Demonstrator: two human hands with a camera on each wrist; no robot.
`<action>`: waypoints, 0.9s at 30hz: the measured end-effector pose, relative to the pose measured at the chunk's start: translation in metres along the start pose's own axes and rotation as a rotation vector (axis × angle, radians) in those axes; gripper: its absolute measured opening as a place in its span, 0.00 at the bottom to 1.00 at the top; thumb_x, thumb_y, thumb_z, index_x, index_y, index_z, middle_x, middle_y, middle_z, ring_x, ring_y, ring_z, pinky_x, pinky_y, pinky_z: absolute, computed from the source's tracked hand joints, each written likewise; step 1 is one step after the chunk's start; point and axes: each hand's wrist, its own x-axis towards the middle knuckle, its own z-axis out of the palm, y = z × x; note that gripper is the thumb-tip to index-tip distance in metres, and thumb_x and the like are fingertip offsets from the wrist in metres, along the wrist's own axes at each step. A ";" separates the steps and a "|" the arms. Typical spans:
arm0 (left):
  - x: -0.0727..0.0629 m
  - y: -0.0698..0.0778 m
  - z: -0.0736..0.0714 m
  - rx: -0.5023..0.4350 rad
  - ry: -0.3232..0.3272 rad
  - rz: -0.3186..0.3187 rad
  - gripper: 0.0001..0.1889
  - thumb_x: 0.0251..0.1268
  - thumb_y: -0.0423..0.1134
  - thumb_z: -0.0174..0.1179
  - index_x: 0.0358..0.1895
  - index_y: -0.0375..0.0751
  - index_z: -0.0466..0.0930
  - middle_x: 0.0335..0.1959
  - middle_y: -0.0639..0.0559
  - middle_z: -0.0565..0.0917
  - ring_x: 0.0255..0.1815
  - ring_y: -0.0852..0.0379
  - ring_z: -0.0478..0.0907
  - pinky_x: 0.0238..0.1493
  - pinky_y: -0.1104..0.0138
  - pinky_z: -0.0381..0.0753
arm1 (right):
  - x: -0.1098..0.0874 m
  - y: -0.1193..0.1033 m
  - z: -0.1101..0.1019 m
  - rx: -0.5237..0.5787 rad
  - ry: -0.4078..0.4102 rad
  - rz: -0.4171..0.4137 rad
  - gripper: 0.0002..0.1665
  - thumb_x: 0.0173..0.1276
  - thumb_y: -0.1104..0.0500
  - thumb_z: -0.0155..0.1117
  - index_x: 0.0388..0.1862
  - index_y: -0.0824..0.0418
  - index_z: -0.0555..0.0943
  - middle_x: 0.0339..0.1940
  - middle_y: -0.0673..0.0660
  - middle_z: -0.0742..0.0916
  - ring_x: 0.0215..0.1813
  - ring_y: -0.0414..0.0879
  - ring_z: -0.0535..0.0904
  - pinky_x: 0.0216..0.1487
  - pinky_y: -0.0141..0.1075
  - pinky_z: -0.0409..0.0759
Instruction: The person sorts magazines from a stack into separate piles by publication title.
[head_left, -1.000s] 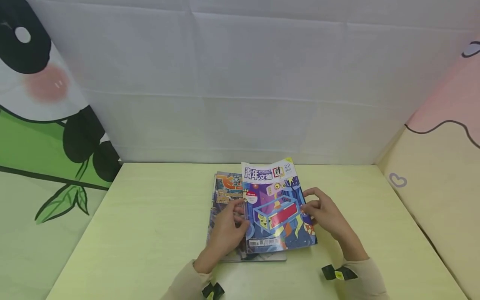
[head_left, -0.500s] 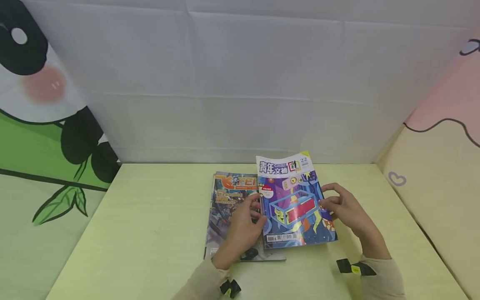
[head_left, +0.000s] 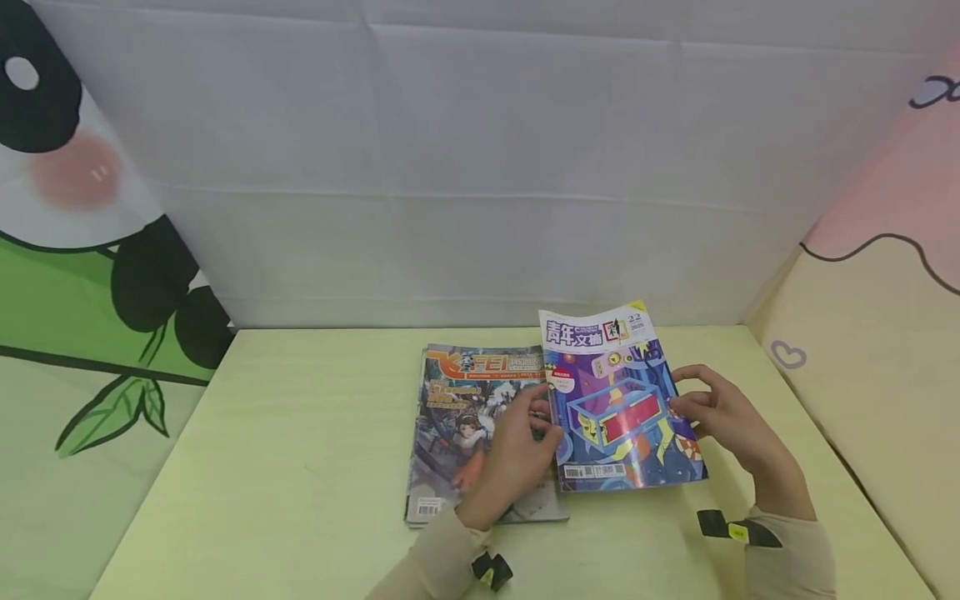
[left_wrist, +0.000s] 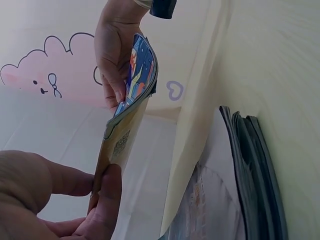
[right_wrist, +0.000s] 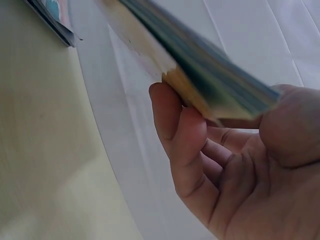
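A blue-purple magazine (head_left: 622,408) with a white title band is held up off the table, slightly tilted. My left hand (head_left: 521,454) pinches its left edge between thumb and fingers; in the left wrist view that hand (left_wrist: 60,195) has the spine side between its fingertips. On the opposite edge my right hand (head_left: 731,425) grips it, fingers beneath, as the right wrist view shows with the page edges (right_wrist: 200,60) above the fingers. Lower down and to the left, a small stack of magazines (head_left: 450,433) lies on the table, its top cover dark with an orange title, partly hidden by my left hand.
The pale yellow table (head_left: 285,450) reaches back to a white cloth wall (head_left: 450,167). Printed cartoon panels stand at the left (head_left: 90,308) and at the right (head_left: 885,333), bounding the table's sides.
Both hands have carried the blue-purple magazine to the right, uncovering more of the stack's dark top cover. The stack has stayed on the table, and the grip looks the same.
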 end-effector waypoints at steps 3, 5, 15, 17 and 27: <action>0.003 0.000 0.006 -0.027 -0.006 -0.017 0.34 0.70 0.25 0.71 0.78 0.30 0.74 0.56 0.42 0.87 0.47 0.54 0.88 0.42 0.69 0.89 | -0.001 0.004 -0.006 0.007 -0.004 -0.004 0.24 0.86 0.67 0.60 0.74 0.72 0.67 0.50 0.70 0.92 0.40 0.49 0.89 0.42 0.40 0.92; 0.004 -0.001 0.011 -0.032 -0.004 -0.029 0.34 0.70 0.26 0.71 0.79 0.31 0.74 0.57 0.42 0.88 0.47 0.56 0.89 0.41 0.70 0.89 | -0.001 0.007 -0.010 0.015 -0.007 -0.001 0.24 0.86 0.67 0.60 0.74 0.71 0.67 0.49 0.69 0.92 0.39 0.49 0.89 0.42 0.41 0.92; 0.003 -0.005 0.024 -0.111 -0.037 -0.084 0.35 0.69 0.25 0.71 0.80 0.33 0.74 0.58 0.43 0.88 0.46 0.62 0.86 0.40 0.72 0.89 | -0.006 0.020 -0.022 0.050 -0.046 0.004 0.23 0.87 0.65 0.60 0.72 0.71 0.66 0.46 0.63 0.93 0.39 0.49 0.90 0.42 0.40 0.92; 0.003 -0.007 0.025 -0.132 -0.054 -0.096 0.35 0.70 0.25 0.71 0.80 0.34 0.74 0.60 0.43 0.88 0.48 0.62 0.86 0.41 0.71 0.90 | -0.007 0.021 -0.025 0.051 -0.053 0.006 0.23 0.87 0.65 0.60 0.72 0.71 0.66 0.46 0.61 0.93 0.39 0.49 0.91 0.43 0.40 0.92; -0.002 -0.018 0.030 -0.243 -0.174 -0.048 0.37 0.70 0.33 0.71 0.81 0.31 0.71 0.68 0.38 0.86 0.59 0.54 0.85 0.56 0.64 0.88 | -0.008 0.032 -0.035 0.082 -0.055 -0.030 0.15 0.87 0.67 0.59 0.66 0.64 0.71 0.42 0.53 0.94 0.39 0.48 0.92 0.42 0.40 0.92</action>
